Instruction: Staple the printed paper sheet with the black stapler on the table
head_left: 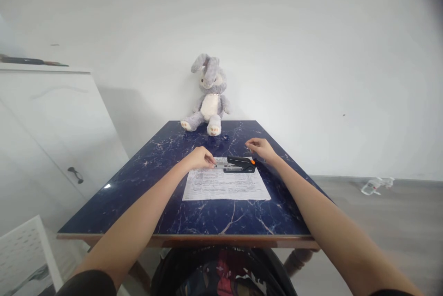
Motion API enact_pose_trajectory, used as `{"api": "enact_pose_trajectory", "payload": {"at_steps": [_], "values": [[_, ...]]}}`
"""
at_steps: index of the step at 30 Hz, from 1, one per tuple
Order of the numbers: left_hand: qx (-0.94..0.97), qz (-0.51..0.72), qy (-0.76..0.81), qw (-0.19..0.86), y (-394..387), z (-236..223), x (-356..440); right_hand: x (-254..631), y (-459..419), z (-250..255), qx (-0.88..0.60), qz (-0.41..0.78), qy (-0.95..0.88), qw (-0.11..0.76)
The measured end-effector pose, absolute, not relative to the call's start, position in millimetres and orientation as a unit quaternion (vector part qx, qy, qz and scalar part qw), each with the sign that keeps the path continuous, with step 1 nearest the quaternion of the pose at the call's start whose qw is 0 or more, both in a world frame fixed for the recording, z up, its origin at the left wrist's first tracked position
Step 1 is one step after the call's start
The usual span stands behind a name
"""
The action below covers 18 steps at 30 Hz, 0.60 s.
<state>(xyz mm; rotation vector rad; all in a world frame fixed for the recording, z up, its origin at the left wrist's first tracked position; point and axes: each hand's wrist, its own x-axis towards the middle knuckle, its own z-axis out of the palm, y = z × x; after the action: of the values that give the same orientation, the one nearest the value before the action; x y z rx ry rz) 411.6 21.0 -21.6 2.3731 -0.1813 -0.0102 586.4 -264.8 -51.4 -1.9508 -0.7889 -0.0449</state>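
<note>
A printed sheet of paper [225,186] lies on the dark blue marble-patterned table [138,180]. A black stapler [239,164] with an orange tip rests across the sheet's far edge. My left hand [200,158] is at the stapler's left end, its fingers pinched together on the metal front part by the paper's top edge. My right hand [261,148] hovers just behind the stapler's orange end, fingers loosely curled and apart, holding nothing.
A grey and white plush rabbit [209,97] sits at the table's far edge against the white wall. A white cabinet [48,125] stands to the left. A crumpled clear plastic bottle [375,185] lies on the floor at right.
</note>
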Motion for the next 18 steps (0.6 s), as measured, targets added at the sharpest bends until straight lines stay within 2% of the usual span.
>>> {"api": "enact_pose_trajectory", "payload": {"at_steps": [3, 7, 11, 18], "values": [[0.929, 0.0, -0.062, 0.365, 20, -22, 412, 568, -260, -40, -0.736, 0.053, -0.423, 0.526], [0.929, 0.003, -0.049, 0.367, 17, -21, 410, 544, -253, -26, -0.696, 0.103, -0.526, 0.478], [0.932, 0.016, -0.043, 0.36, 15, -20, 409, 530, -244, -21, -0.708, 0.073, -0.567, 0.413], [0.935, 0.062, -0.057, 0.345, 8, -27, 411, 522, -237, -24, -0.721, 0.021, -0.587, 0.368]]}}
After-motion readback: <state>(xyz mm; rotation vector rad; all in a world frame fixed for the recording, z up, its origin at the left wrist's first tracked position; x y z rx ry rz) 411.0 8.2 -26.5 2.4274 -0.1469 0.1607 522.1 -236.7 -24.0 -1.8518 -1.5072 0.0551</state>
